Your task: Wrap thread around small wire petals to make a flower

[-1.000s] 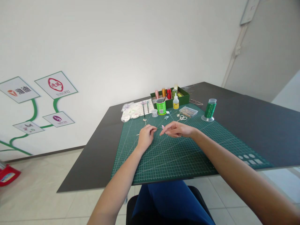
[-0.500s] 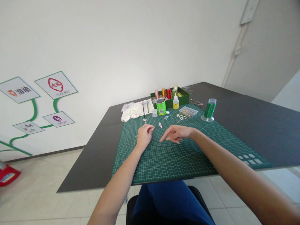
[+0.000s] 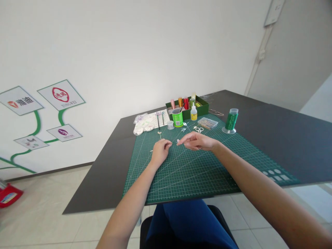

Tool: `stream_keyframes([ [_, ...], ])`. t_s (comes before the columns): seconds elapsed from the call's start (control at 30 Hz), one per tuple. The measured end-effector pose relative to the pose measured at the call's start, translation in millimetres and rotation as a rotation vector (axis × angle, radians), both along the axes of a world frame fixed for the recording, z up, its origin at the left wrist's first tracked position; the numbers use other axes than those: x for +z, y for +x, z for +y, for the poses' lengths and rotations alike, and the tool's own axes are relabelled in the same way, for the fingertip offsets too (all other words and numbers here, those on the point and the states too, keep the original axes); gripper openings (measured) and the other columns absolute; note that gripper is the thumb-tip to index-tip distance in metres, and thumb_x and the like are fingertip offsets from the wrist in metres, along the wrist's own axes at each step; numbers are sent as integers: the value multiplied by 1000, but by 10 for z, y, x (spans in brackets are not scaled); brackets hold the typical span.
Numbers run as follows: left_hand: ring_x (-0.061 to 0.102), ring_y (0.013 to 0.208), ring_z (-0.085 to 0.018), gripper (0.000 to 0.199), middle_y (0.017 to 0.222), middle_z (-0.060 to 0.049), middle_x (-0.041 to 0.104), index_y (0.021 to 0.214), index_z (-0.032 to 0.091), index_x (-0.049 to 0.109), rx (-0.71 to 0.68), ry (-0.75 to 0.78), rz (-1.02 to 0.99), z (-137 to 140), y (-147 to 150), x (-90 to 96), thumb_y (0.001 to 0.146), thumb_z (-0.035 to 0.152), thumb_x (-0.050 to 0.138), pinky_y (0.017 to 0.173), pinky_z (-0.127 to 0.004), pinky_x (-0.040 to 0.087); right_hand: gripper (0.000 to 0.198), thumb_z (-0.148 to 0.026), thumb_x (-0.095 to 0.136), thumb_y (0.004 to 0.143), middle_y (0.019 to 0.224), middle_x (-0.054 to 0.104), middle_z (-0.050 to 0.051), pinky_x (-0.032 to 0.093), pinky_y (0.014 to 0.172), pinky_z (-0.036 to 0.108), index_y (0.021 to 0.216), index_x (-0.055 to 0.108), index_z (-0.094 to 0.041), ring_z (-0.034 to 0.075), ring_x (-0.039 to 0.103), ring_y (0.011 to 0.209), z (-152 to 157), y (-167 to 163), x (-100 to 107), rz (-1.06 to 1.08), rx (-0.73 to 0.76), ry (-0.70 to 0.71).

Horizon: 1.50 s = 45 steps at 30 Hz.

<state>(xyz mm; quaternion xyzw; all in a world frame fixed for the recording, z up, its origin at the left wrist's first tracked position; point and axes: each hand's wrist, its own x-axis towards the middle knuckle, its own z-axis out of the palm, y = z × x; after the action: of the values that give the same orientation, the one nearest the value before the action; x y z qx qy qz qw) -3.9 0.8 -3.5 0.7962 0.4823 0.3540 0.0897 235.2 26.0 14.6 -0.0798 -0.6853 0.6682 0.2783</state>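
Note:
My left hand (image 3: 160, 151) is closed over the mat, its thumb and fingertips pinched on a thin wire stem. A small pale pink petal (image 3: 177, 140) shows at the stem's right end, between my two hands. My right hand (image 3: 196, 141) hovers palm down beside it, with the index fingertip at the petal and the other fingers curled; anything thin in those fingers is too fine to see. Just beyond the left hand lies a small pale flower piece on a stem (image 3: 159, 133). White-handled scissors (image 3: 199, 130) lie behind the right hand, partly covered by it.
A green cutting mat (image 3: 181, 180) covers part of the dark table (image 3: 101, 173). Behind stand a green can (image 3: 177, 119), a glue bottle (image 3: 193, 113), a green box (image 3: 204, 108) of thread spools and a clear case (image 3: 208, 123). A green thread spool (image 3: 231, 121) stands right.
My right hand has moved up and slightly away from me, its index fingertip now at the pink petal. My left hand stays nearly in place with the stem.

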Motion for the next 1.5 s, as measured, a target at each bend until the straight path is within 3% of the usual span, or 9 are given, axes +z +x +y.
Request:
stream_keyframes([
  [0.53,65,77,-15,12,86,-3,73,87,18,74,-217,-80,-6,-75,102,32,89,10,65,77,-29,50,38,-29,68,90,45,36,-10,16,45,24,124,69,-13,7,24,44,32,-17,-4,150,-285,-123],
  [0.8,65,77,-15,11,86,-3,73,87,18,74,-234,-84,-12,-104,122,80,90,13,66,77,-28,51,39,-27,66,88,45,33,-11,12,45,24,125,67,-13,7,20,44,60,-21,-15,176,-398,-169],
  [1.13,65,77,-15,12,85,-3,72,88,20,75,-299,-105,-12,-124,127,90,90,13,65,75,-27,49,48,-30,67,86,43,32,-12,12,43,24,129,64,-7,6,18,41,124,-17,-65,105,-495,-144],
  [1.5,58,67,-12,7,81,-3,70,87,19,75,-300,-149,-172,-141,145,105,89,19,69,64,-25,45,57,-34,67,83,42,32,-13,13,41,23,131,63,-4,5,20,38,214,-11,-163,-70,-572,-106],
])
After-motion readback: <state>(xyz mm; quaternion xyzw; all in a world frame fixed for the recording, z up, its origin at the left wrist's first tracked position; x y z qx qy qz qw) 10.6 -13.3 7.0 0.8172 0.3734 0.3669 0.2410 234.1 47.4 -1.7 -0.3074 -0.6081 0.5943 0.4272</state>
